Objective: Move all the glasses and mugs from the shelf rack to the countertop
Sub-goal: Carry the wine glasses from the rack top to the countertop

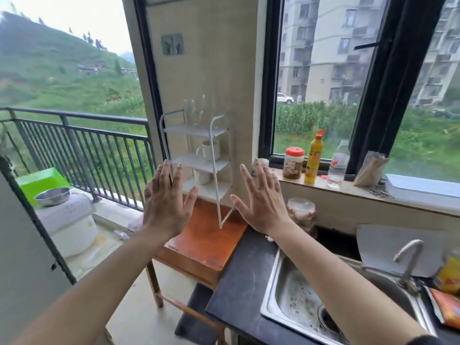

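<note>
Both hands (pixel 165 202) (pixel 262 201) empty, spread | shelf rack (pixel 199 155) upright | mug (pixel 208 149) handle left

White shelf rack (pixel 199 155), white mug (pixel 208 150), clear glasses (pixel 196 110) (blurred), black countertop (pixel 244 275), orange-brown table (pixel 206 242)

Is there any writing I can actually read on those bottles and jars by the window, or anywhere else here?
None is legible.
Yellow bottle: printed label, blurred.
Red-lidded jar: label blurred.
Clear bottle: red-and-white label, too small.
Orange packet by the sink: print blurred.
</note>
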{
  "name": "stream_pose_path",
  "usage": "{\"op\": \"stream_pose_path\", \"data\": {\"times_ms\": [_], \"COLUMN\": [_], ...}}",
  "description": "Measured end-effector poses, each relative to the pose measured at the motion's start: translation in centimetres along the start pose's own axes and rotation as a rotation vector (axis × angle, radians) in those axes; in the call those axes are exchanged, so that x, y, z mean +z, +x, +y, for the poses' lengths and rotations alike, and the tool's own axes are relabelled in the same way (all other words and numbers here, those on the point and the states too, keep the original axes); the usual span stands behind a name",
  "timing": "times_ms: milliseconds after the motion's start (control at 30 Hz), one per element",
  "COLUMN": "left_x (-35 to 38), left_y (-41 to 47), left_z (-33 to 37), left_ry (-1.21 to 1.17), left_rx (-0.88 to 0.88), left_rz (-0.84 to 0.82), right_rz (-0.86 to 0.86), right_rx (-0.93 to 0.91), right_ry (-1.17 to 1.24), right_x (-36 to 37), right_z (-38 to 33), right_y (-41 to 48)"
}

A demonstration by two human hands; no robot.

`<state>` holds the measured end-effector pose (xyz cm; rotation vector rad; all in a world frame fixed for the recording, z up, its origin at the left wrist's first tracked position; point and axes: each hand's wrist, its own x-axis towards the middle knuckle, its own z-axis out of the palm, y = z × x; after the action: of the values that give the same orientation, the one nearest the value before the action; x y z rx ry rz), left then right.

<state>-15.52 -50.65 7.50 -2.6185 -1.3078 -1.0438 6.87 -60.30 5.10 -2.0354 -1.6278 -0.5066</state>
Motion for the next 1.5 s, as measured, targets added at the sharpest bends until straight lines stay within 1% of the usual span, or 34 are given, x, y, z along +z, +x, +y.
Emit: {"op": "stream_pose_path", "data": {"times_ms": [100,233,333,467,600,733,867,933,1000,1133,1300,1500], "left_x": [2.4,4.6,5.7,7.6,10.8,15.0,18.7,19.9,20.8,22.3,23.7,24.2], "left_y": [6.6,16.6,23.2,29.2,34.3,39.6,44.5,47.2,49.6,52.5,52.9,51.9], "left_z": [-1.2,-2.4,-3.8,-6.2,-9.3,-12.7,-14.6,-14.9,-15.1,-15.0,-15.4,-15.3], "left_ry": [0.017,-0.033,-0.036,-0.087,-0.160,-0.298,-0.431,-0.436,-0.382,-0.321,-0.395,-0.558], "left_rx": [-0.014,-0.055,-0.025,0.004,0.035,0.035,0.075,0.103,0.121,0.141,0.162,0.155], "left_rz": [-0.004,0.011,0.054,0.097,0.095,0.025,-0.047,-0.056,-0.048,-0.056,-0.037,0.021], "right_rz": [0.021,0.061,0.098,0.117,0.119,0.100,0.071,0.061,0.046,0.025,-0.029,0.057], "right_rx": [0.009,0.028,0.035,0.053,0.092,0.179,0.290,0.339,0.359,0.358,0.355,0.388], "right_ry": [0.021,0.051,0.065,0.111,0.185,0.267,0.284,0.266,0.245,0.240,0.212,0.341], "right_x": [2.5,3.9,4.8,6.5,8.8,11.2,13.0,13.7,14.2,15.2,16.7,17.6], "right_z": [1.9,4.1,5.1,5.0,4.4,3.8,3.3,3.2,3.1,3.2,4.1,4.3], "right_y": [6.2,15.6,22.3,28.9,33.6,37.7,42.3,44.6,46.5,49.7,51.7,51.4]}}
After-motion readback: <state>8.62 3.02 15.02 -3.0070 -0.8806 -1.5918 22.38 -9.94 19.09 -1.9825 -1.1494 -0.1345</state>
